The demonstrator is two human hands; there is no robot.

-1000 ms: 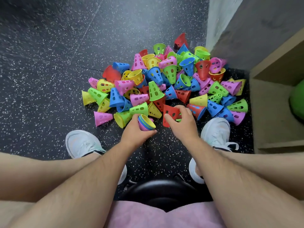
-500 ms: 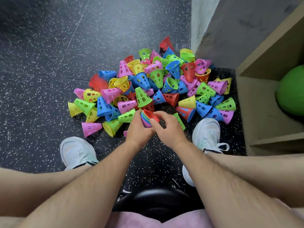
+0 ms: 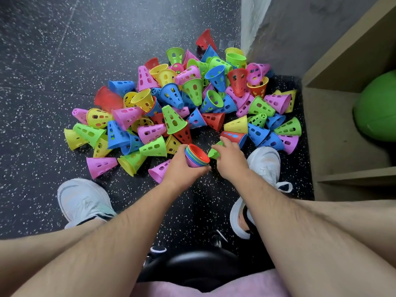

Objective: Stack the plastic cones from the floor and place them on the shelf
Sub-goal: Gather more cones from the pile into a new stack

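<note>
Cone pile (image 3: 182, 103) on floor (image 3: 42, 61) — shelf (image 3: 342, 125) right

Black speckled floor (image 3: 53, 50), grey wall (image 3: 300, 28), white corner strip (image 3: 250, 18)

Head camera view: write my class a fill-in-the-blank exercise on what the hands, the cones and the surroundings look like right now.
1. The left hand grips a stack of cones whose innermost cone is ___.
2. The loose cone that the right hand pinches is ___.
3. Both shoes are ___.
4. The green ball sits inside the ___.

Missing words: red; green; white; shelf.
</note>
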